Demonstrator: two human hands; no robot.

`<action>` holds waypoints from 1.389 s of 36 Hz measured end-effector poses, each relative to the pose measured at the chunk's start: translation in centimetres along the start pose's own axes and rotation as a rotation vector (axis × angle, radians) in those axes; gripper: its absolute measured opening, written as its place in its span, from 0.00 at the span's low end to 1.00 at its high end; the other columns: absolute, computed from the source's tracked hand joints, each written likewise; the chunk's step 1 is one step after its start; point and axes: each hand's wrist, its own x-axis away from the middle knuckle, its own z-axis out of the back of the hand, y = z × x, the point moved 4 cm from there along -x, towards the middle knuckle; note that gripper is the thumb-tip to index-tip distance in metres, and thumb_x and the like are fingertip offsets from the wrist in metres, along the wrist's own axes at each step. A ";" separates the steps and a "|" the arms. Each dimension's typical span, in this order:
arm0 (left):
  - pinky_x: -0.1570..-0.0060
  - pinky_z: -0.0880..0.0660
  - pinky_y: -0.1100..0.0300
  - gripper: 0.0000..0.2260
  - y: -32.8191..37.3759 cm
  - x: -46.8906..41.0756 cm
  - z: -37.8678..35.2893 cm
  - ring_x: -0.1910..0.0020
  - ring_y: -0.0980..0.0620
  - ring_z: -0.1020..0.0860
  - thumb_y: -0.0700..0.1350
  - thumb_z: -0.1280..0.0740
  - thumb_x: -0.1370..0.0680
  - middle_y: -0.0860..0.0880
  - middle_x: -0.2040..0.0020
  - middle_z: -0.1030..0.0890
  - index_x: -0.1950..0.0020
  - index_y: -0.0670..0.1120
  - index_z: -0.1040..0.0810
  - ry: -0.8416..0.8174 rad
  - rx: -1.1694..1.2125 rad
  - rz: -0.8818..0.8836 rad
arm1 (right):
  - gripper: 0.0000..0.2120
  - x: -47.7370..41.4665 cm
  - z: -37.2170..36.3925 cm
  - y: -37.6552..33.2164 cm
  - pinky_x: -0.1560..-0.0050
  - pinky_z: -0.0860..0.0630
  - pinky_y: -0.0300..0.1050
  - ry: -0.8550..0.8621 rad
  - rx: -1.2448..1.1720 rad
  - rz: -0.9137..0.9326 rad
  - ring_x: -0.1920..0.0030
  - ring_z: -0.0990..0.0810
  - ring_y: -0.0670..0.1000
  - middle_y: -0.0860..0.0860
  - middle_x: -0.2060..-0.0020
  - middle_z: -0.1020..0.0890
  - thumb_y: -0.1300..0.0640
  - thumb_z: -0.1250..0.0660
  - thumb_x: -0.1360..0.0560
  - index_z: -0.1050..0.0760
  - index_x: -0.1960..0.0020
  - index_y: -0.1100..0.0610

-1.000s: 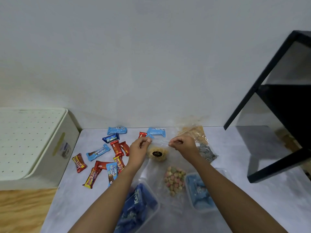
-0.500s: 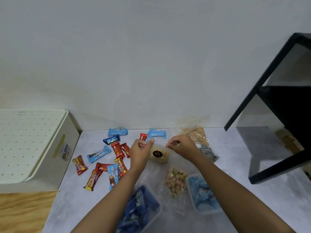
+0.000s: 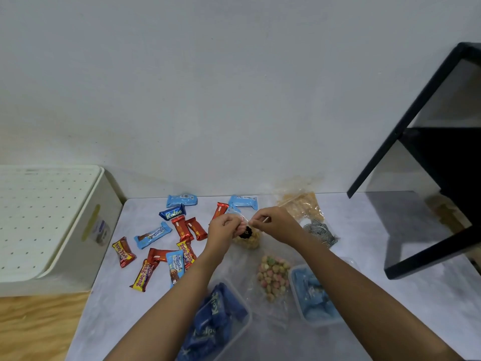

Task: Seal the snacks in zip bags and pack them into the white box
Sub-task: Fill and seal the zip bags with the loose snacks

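White plastic: the white box [image 3: 52, 225] stands at the far left with its dotted lid on, just beside the table's edge.
Grey marbled top: the table [image 3: 377, 256] carries everything else.
Loose bars: red, blue and yellow snack bars [image 3: 166, 238] lie scattered between the box and the hands, none bagged.
Left hand [image 3: 225, 229]: fingers curled shut, pinching the top edge of the zip bag [image 3: 247, 237] at its left end.
Zip bag: clear, holding pale yellow snacks and a dark round label; it sits on the table between the two hands, well apart from the box.
Right hand [image 3: 276, 222]: fingertips pressed together on the same bag's top strip, close to the left hand.
Near side: a clear tub of dark blue packs [image 3: 216, 319], a bag of coloured candies [image 3: 273, 277], a tub of light blue packs [image 3: 312, 295].
Behind the right hand: a bag of orange-brown snacks [image 3: 302, 204] and a bag of dark swirl biscuits [image 3: 320, 233].
Far right: a black shelf frame [image 3: 416, 121].
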 end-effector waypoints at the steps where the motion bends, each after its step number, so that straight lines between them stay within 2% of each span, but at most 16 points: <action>1: 0.57 0.21 0.65 0.06 0.0 0.1 0.1 0.61 0.52 0.21 0.35 0.38 0.23 0.43 0.60 0.20 0.54 0.36 0.21 -0.009 -0.011 -0.005 | 0.06 -0.1 0.0 0.0 0.60 0.24 0.41 0.006 -0.023 -0.014 0.66 0.23 0.42 0.45 0.67 0.19 0.56 0.31 0.28 0.18 0.59 0.58; 3: 0.57 0.21 0.64 0.06 0.1 0.3 0.1 0.61 0.52 0.21 0.35 0.38 0.23 0.43 0.61 0.21 0.54 0.35 0.21 -0.026 -0.040 -0.021 | 0.05 -0.2 -0.1 0.0 0.64 0.26 0.39 0.007 -0.043 -0.039 0.68 0.24 0.42 0.45 0.70 0.21 0.61 0.32 0.29 0.19 0.61 0.61; 7: 0.58 0.21 0.65 0.07 0.3 0.4 0.4 0.62 0.52 0.21 0.34 0.38 0.24 0.43 0.62 0.21 0.59 0.39 0.21 -0.030 -0.111 -0.059 | 0.07 -0.3 -0.3 0.0 0.58 0.23 0.49 0.042 0.043 -0.023 0.64 0.22 0.52 0.52 0.68 0.19 0.60 0.34 0.30 0.21 0.64 0.61; 11: 0.58 0.21 0.63 0.06 0.4 0.3 0.7 0.63 0.51 0.21 0.33 0.37 0.25 0.43 0.63 0.21 0.57 0.33 0.21 -0.014 -0.184 -0.080 | 0.08 -0.6 0.2 0.1 0.59 0.24 0.49 0.095 0.070 -0.047 0.64 0.24 0.49 0.49 0.69 0.20 0.57 0.35 0.29 0.21 0.63 0.60; 15: 0.59 0.21 0.64 0.06 0.3 0.3 0.7 0.65 0.54 0.21 0.33 0.37 0.25 0.44 0.64 0.21 0.57 0.34 0.21 0.020 -0.166 -0.077 | 0.08 -0.6 0.2 0.1 0.57 0.23 0.51 0.087 0.060 -0.042 0.65 0.24 0.47 0.49 0.67 0.19 0.56 0.34 0.28 0.20 0.62 0.58; 20: 0.63 0.22 0.69 0.07 0.6 0.0 0.5 0.65 0.55 0.22 0.34 0.38 0.24 0.44 0.63 0.20 0.53 0.33 0.21 0.078 -0.090 -0.036 | 0.14 0.4 -0.2 0.5 0.58 0.23 0.42 -0.027 0.086 0.059 0.61 0.20 0.46 0.47 0.60 0.18 0.48 0.25 0.34 0.20 0.54 0.55; 22: 0.63 0.22 0.68 0.06 0.7 0.0 0.3 0.64 0.54 0.23 0.36 0.37 0.24 0.45 0.63 0.21 0.53 0.36 0.21 0.089 -0.116 -0.077 | 0.11 0.6 -0.1 0.8 0.56 0.22 0.41 0.003 0.077 0.103 0.61 0.20 0.47 0.50 0.59 0.17 0.55 0.24 0.34 0.20 0.54 0.57; 24: 0.62 0.26 0.65 0.04 0.8 0.2 0.4 0.61 0.54 0.25 0.41 0.35 0.24 0.47 0.60 0.23 0.54 0.41 0.22 0.151 -0.208 -0.197 | 0.06 0.4 0.2 1.1 0.56 0.25 0.37 0.072 0.020 0.104 0.64 0.21 0.42 0.51 0.63 0.18 0.63 0.27 0.33 0.19 0.55 0.61; 27: 0.52 0.28 0.64 0.12 0.7 0.5 0.8 0.51 0.56 0.27 0.48 0.32 0.25 0.50 0.49 0.27 0.44 0.46 0.27 0.238 -0.282 -0.298 | 0.05 0.3 0.7 1.3 0.60 0.30 0.26 0.133 -0.089 0.038 0.67 0.23 0.33 0.50 0.65 0.19 0.67 0.27 0.33 0.18 0.56 0.65; 29: 0.47 0.29 0.67 0.16 0.8 0.5 0.8 0.46 0.60 0.28 0.49 0.32 0.25 0.54 0.46 0.28 0.39 0.48 0.28 0.181 -0.354 -0.350 | 0.06 0.3 0.8 1.5 0.61 0.29 0.24 0.104 -0.123 0.024 0.67 0.23 0.31 0.49 0.65 0.19 0.66 0.26 0.33 0.18 0.56 0.65; 33: 0.57 0.29 0.69 0.04 0.8 0.3 0.9 0.57 0.59 0.25 0.43 0.34 0.24 0.55 0.57 0.22 0.50 0.47 0.22 0.085 -0.365 -0.397 | 0.06 0.6 0.8 2.7 0.63 0.26 0.28 0.113 -0.248 -0.029 0.69 0.22 0.36 0.49 0.67 0.19 0.68 0.27 0.33 0.19 0.55 0.66; 36: 0.63 0.30 0.73 0.03 0.6 0.0 1.3 0.63 0.58 0.27 0.41 0.34 0.24 0.52 0.62 0.23 0.52 0.44 0.21 0.078 -0.299 -0.385 | 0.07 0.9 1.1 3.7 0.64 0.23 0.31 0.197 -0.410 -0.112 0.69 0.20 0.38 0.52 0.67 0.19 0.70 0.28 0.33 0.21 0.55 0.68; 39: 0.63 0.30 0.71 0.04 0.2 -0.4 1.2 0.64 0.57 0.28 0.41 0.35 0.23 0.51 0.63 0.24 0.52 0.42 0.21 0.062 -0.299 -0.348 | 0.04 1.0 1.2 3.8 0.65 0.24 0.32 0.209 -0.400 -0.132 0.71 0.22 0.38 0.47 0.73 0.20 0.70 0.28 0.32 0.20 0.57 0.67; 42: 0.62 0.30 0.65 0.06 -0.1 -0.7 0.9 0.62 0.56 0.27 0.44 0.38 0.22 0.51 0.62 0.24 0.51 0.43 0.23 0.088 -0.337 -0.310 | 0.04 0.8 1.0 3.4 0.65 0.22 0.34 0.191 -0.406 -0.138 0.71 0.21 0.40 0.51 0.70 0.20 0.70 0.29 0.31 0.20 0.60 0.63; 47: 0.68 0.32 0.74 0.08 -0.3 -1.1 0.5 0.63 0.57 0.28 0.44 0.41 0.20 0.50 0.61 0.25 0.52 0.42 0.26 0.137 -0.407 -0.303 | 0.09 0.6 0.7 3.2 0.66 0.23 0.37 0.206 -0.388 -0.156 0.69 0.22 0.44 0.52 0.69 0.20 0.68 0.30 0.30 0.22 0.64 0.56; 50: 0.66 0.32 0.72 0.08 -0.4 -1.3 0.6 0.62 0.57 0.28 0.44 0.42 0.20 0.49 0.60 0.25 0.52 0.42 0.26 0.146 -0.438 -0.308 | 0.08 0.3 0.5 2.7 0.69 0.26 0.32 0.188 -0.323 -0.124 0.69 0.24 0.45 0.49 0.69 0.20 0.65 0.28 0.31 0.22 0.65 0.54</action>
